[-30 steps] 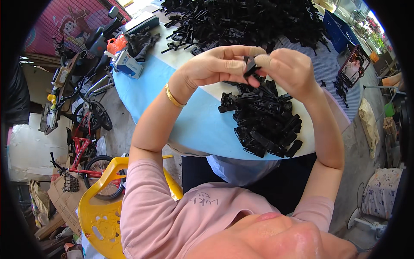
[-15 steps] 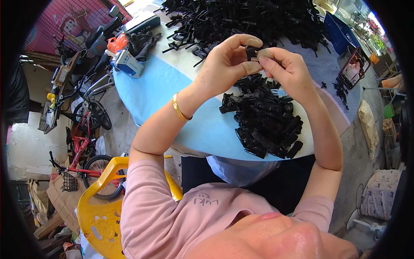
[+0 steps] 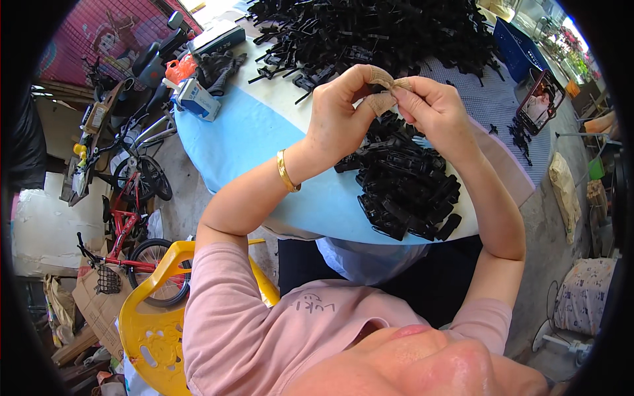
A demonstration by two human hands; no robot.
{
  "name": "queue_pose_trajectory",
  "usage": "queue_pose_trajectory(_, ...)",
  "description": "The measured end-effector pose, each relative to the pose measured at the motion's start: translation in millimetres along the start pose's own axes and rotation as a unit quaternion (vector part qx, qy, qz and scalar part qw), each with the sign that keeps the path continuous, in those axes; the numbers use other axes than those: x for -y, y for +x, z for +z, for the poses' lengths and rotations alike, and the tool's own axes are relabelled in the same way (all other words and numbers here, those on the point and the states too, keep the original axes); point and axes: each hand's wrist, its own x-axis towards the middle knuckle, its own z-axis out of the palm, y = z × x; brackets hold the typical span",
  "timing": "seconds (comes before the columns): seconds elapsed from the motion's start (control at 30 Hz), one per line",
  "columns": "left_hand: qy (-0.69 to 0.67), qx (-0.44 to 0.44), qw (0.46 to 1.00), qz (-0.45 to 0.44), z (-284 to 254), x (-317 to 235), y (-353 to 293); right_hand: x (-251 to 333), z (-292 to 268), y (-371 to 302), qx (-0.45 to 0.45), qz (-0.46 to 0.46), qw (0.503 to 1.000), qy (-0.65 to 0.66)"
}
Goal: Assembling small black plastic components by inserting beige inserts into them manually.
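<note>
Above the table my left hand and my right hand meet at the fingertips. Tan tape wraps several of the fingertips. The left thumb and fingers close on a small black plastic part, of which only a dark sliver shows. My right thumb and forefinger pinch at the same spot, and whatever lies between them is hidden. Just below the hands lies a heap of black plastic parts, near the table's front edge. A far bigger pile of similar black parts covers the back of the table.
A blue and light cloth covers the round table. At its left stand a blue-white carton and dark gloves. To the right are a propped phone, a blue basket and loose black pieces. A yellow chair stands beside me.
Both hands have come closer together and my left fingers have closed further. The black part, plainly seen between them before, is now mostly covered. My left wrist has shifted slightly right.
</note>
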Motion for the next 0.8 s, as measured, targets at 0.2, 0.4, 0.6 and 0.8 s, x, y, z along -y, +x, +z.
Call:
queue_pose_trajectory(0.2, 0.189, -0.003, 0.982, -0.004, 5.3, -9.3, 3.7, -8.2, -14.6, 5.8, -0.045, -0.108, 0.993, -0.014)
queue_pose_trajectory(0.4, 0.392, 0.042, 0.897, 0.198, -2.0, -7.2, 5.2, 1.7, -5.1, 1.4, -0.079, -0.177, 0.965, -0.177)
queue_pose_trajectory(0.6, -0.125, 0.137, 0.978, -0.097, -24.9, -15.2, 20.7, -4.3, -35.8, 8.1, -0.049, -0.041, 0.993, 0.102)
queue_pose_trajectory(0.8, -0.359, 0.251, 0.866, -0.239, -21.4, 1.9, 15.8, -9.6, -31.9, 9.8, 0.130, -0.112, 0.980, 0.104)
